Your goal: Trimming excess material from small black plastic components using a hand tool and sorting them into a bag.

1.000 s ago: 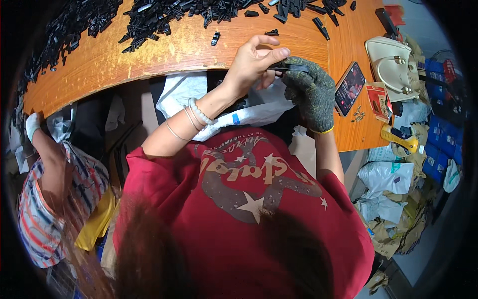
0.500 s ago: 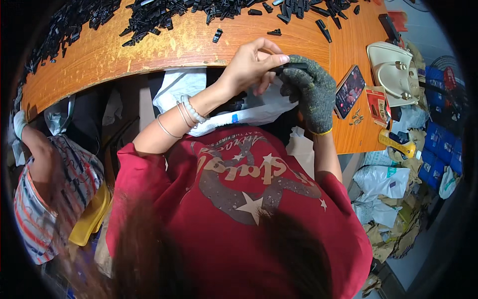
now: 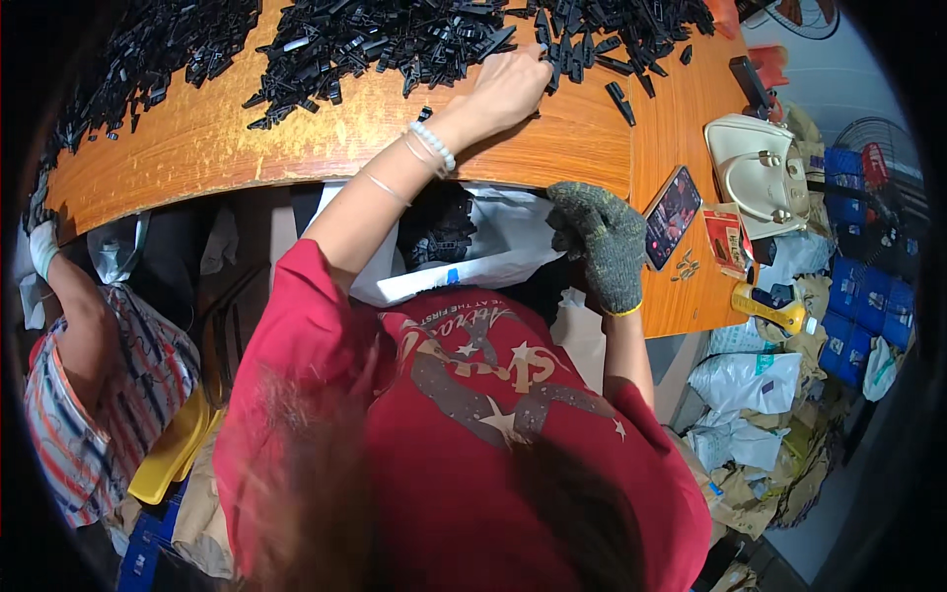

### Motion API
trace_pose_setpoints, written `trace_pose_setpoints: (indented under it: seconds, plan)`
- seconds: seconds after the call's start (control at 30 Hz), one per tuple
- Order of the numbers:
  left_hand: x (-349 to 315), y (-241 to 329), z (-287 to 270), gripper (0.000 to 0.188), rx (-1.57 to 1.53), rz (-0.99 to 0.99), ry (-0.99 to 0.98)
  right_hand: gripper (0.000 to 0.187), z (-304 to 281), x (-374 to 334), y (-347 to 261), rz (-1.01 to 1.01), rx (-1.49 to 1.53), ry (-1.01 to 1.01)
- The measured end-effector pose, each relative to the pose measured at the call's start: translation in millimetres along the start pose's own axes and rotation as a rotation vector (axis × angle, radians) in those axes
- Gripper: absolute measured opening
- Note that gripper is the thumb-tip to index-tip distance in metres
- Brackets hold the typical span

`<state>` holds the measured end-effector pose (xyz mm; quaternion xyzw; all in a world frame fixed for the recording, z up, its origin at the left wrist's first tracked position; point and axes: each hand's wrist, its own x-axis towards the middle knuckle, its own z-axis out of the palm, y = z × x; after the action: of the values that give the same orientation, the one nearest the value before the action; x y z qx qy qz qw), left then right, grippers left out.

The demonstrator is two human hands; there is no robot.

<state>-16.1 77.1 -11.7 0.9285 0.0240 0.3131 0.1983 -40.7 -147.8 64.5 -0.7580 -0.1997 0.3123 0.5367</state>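
Black clips (image 3: 380,49) probably are light, stiff, slippery; better to pinch their sides; by the tabletop's (image 3: 572,138) near edge, gloved right hand (image 3: 607,242) half-curls, hold unclear; farther, where they lie heaped, left hand (image 3: 513,87) touches them, opening and hold hidden.

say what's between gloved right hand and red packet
In the head view, a phone and small loose pieces lie on the table between the right hand and the packet.
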Motion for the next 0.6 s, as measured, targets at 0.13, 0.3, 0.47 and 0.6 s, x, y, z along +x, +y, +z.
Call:
trace_pose_setpoints:
  seconds: [0.13,0.3,0.47,0.6]
  plan:
    - [3,-4,5,0.004,0.018,0.025,-0.003,0.022,-1,11,-6,0.071,-0.029,0.068]
    - [8,8,1,0.006,-0.005,0.018,-0.073,0.022,-14,27,17,-0.212,-0.161,0.089]
    - [49,33,42,0.018,-0.037,0.187,-0.115,0.022,-10,31,12,-0.289,-0.277,0.06]
    - [54,37,77,0.014,0.059,0.25,-0.095,0.027,-6,30,17,-0.188,-0.266,0.078]
